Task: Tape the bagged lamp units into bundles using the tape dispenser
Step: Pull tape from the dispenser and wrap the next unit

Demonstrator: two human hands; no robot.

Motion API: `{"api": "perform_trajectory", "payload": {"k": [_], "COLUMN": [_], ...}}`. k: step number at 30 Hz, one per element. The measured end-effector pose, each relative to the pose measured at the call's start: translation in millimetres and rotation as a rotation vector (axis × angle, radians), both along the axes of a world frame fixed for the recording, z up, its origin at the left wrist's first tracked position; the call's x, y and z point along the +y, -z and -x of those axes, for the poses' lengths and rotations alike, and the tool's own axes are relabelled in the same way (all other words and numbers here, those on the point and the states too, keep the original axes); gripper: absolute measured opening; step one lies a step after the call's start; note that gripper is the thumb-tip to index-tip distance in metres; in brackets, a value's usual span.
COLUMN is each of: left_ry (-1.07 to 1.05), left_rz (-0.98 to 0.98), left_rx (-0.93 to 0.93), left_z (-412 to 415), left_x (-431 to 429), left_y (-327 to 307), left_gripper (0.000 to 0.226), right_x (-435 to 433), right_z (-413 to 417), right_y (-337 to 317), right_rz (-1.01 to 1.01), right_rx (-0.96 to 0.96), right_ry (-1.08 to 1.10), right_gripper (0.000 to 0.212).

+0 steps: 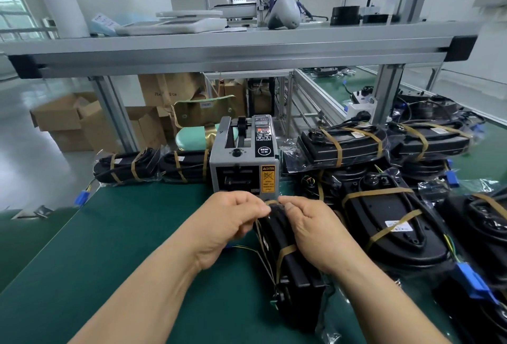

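While the black bagged lamp unit [295,269] stands on its edge on the green table [131,247] close to the person, the left hand [230,223] and the right hand [310,234] both pinch a brown tape strip [271,202] over its far end, just before the grey tape dispenser [244,160], with taped bundles [395,223] lying at both sides.

A bagged black lamp unit [290,269] is held on edge on the green table [109,261] by the left hand [233,220] and right hand [312,231]. A brown tape strip [271,202] is pinched at its far end, just before the tape dispenser [244,157]. Taped bundles [384,223] are piled at the right.
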State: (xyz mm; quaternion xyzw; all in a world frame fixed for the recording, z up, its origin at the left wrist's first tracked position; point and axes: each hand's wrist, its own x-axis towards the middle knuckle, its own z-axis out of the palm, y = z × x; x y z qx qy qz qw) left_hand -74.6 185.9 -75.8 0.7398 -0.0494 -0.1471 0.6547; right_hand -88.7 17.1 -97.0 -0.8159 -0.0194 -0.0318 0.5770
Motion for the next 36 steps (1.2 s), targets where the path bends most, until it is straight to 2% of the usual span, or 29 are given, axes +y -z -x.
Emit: {"api": "perform_trajectory", "payload": {"k": [5, 16, 25, 30, 34, 36], "left_ry": [-0.028, -0.088, -0.121, -0.146, -0.166, -0.212], "left_rz": [-0.079, -0.042, -0.093, -0.187, -0.355, -0.379], "left_rx": [-0.038, -0.083, -0.139, -0.251, -0.325, -0.306], "left_z": [-4.4, -12.0, -12.4, -11.1, -14.0, -14.2], "left_x": [-7.6, -16.4, -19.7, -21.1, -20.5, -21.1], "left_y": [-2.1, 10.6, 11.8, 13.3, 17.5, 21.1], "left_gripper": [0.018, 0.02, 0.025, 0.031, 0.016, 0.025], "right_x": [2.1, 1.5, -0.3, 0.5, 0.7, 0.5], "right_z": [0.9, 3.0, 2.8, 3.6, 5.0, 4.9], "right_y": [1.3, -1.5, -1.6, -3.5, -5.0, -3.6], "right_rz": [-0.025, 0.011, 0.089, 0.101, 0.145, 0.152], "right_rx": [-0.015, -0.049, -0.047, -0.03, -0.041, -0.045], "right_ry": [-0.033, -0.017, -0.026, -0.022, -0.016, -0.023], "right_gripper": [0.028, 0.03, 0.031, 0.033, 0.032, 0.033]}}
